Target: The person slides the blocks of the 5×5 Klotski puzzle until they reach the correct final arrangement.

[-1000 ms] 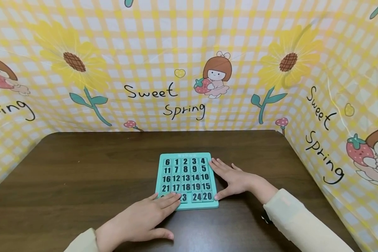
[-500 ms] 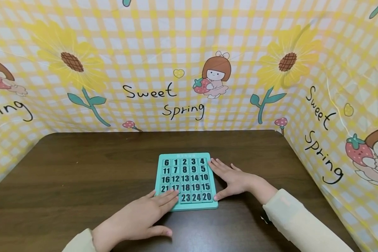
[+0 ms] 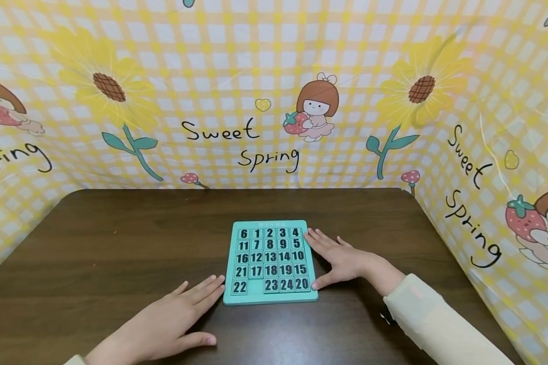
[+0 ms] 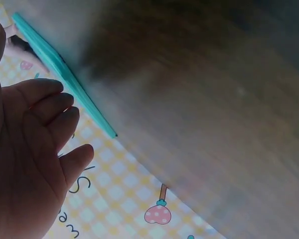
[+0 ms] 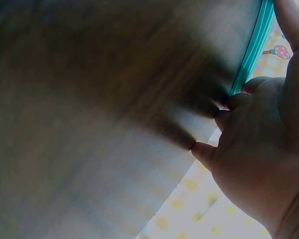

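Observation:
A turquoise number slide puzzle (image 3: 270,299) lies flat on the table, its black-numbered tiles in a square grid. In the bottom row, a gap shows between tile 22 (image 3: 239,287) and tile 23 (image 3: 271,285). Tile 17 (image 3: 256,271) sits just above that gap. My left hand (image 3: 164,319) is flat with fingers straight, fingertips right at the puzzle's lower left edge. Along the right edge, my right hand (image 3: 344,261) spreads its straight fingers near the upper corner and its thumb at the lower one. In both wrist views, the puzzle's thin side edge (image 4: 70,77) shows beyond the fingers.
The dark brown wooden table (image 3: 132,238) extends around the puzzle on all sides. A yellow checked cloth (image 3: 219,66) printed with flowers and cartoon figures stands behind the table and along both sides.
Tile 23 has slid right against tile 24, moving the gap to its left. My left hand has drawn back left off the tiles, uncovering tile 22. The right hand stays put.

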The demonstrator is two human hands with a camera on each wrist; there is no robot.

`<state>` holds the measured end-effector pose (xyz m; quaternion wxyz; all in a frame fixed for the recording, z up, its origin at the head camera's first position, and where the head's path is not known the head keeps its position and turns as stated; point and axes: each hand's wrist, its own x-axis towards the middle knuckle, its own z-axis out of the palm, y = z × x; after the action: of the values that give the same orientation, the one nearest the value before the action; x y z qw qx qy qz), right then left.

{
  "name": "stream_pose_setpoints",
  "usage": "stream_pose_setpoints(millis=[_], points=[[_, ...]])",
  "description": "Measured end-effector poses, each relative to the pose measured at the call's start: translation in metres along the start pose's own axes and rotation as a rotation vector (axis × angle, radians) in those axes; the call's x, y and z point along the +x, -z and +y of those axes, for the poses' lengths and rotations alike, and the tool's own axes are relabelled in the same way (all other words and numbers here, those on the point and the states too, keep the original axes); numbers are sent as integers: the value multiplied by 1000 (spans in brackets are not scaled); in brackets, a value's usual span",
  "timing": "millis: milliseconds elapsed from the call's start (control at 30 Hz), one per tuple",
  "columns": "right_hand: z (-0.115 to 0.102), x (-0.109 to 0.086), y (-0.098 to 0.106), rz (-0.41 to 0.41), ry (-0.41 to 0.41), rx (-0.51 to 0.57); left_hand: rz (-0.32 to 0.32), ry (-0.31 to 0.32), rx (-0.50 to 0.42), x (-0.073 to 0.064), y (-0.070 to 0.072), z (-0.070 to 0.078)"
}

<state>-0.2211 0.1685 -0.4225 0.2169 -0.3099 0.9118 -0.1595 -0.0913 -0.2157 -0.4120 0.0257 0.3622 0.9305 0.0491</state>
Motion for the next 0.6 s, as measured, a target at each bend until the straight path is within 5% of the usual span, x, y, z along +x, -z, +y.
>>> stream_pose_setpoints(millis=[600], points=[[0, 0, 0, 6, 12, -2, -2, -83, 7, 19, -4, 11]])
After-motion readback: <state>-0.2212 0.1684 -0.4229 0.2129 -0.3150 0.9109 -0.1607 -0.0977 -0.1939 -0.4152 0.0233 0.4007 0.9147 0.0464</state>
